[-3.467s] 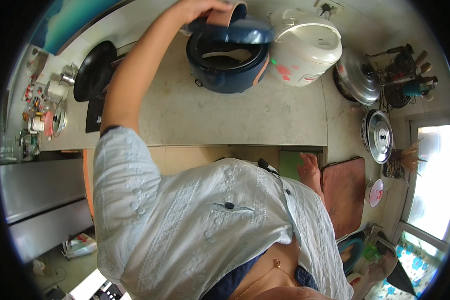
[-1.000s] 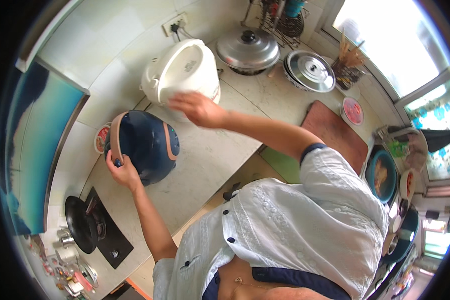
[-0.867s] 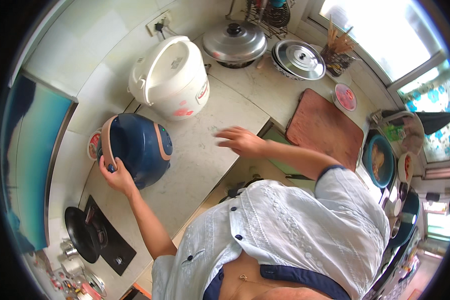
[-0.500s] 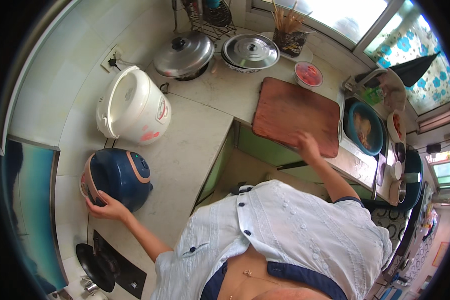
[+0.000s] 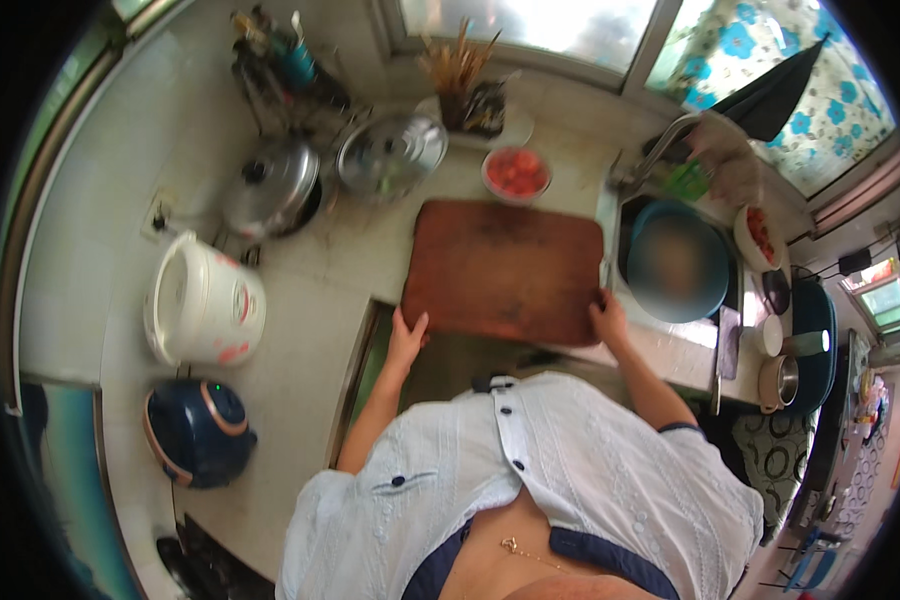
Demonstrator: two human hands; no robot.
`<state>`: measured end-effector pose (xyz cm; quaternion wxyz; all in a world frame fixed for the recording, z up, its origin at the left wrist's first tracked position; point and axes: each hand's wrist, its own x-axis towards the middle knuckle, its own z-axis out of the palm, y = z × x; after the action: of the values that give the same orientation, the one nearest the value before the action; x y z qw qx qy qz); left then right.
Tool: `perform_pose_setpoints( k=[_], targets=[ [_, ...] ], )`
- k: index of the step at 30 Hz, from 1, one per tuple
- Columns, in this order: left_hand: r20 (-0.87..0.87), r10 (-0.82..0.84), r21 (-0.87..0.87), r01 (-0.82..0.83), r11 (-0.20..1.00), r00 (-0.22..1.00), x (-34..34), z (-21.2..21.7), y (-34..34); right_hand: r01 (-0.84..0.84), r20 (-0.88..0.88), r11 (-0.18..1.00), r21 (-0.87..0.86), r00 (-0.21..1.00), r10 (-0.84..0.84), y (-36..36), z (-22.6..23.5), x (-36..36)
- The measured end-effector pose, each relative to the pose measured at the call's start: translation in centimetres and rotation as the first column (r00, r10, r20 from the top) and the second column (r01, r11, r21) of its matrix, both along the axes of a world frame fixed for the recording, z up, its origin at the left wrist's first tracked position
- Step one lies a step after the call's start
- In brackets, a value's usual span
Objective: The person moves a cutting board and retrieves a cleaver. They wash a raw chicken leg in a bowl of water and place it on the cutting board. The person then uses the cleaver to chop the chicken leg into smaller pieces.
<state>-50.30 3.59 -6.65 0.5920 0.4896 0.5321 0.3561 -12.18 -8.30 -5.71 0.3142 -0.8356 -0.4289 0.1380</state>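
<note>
Basically, hold's done, L hand (image 5: 407,337) & R hand (image 5: 611,319) w/ grip clamped on cutting board (image 5: 505,270) near corners, can't tell if lifted off bench (image 5: 305,300) yet.

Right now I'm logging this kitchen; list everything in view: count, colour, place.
Cutting board: 1, reddish-brown, centre
Basin: 1, blue, right of board
Bowls of red food: 2, pale, behind board, right of basin
Tap: 1, grey, behind basin
Tall cooker: 1, white, left
Round cooker: 1, dark blue, lower left
Lids: 2, silver, upper left
Sticks: several, tan, top centre
Curtain: 1, blue-flowered white, upper right
Shirt: 1, pale, bottom
Left hand: 1, on board's near left corner
Right hand: 1, on near right corner
</note>
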Motion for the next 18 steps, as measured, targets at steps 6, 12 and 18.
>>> perform_pose_setpoints(
  k=[6,12,18],
  targets=[
    [0.065,0.300,0.000,-0.301,0.954,0.952,1.0,-4.0,2.0,-0.053,-0.131,0.997,-0.050,0.990,0.046,0.7,3.3,-1.7],
    [-0.144,0.457,0.010,-0.461,0.887,0.878,-2.0,-1.9,2.8,-0.215,-0.209,0.976,-0.029,0.956,0.205,3.5,4.2,-4.1],
    [-0.124,0.287,0.017,-0.287,0.958,0.950,-4.3,-1.9,3.3,-0.331,-0.283,0.941,-0.070,0.911,0.299,5.8,5.6,-4.0]
  ],
)
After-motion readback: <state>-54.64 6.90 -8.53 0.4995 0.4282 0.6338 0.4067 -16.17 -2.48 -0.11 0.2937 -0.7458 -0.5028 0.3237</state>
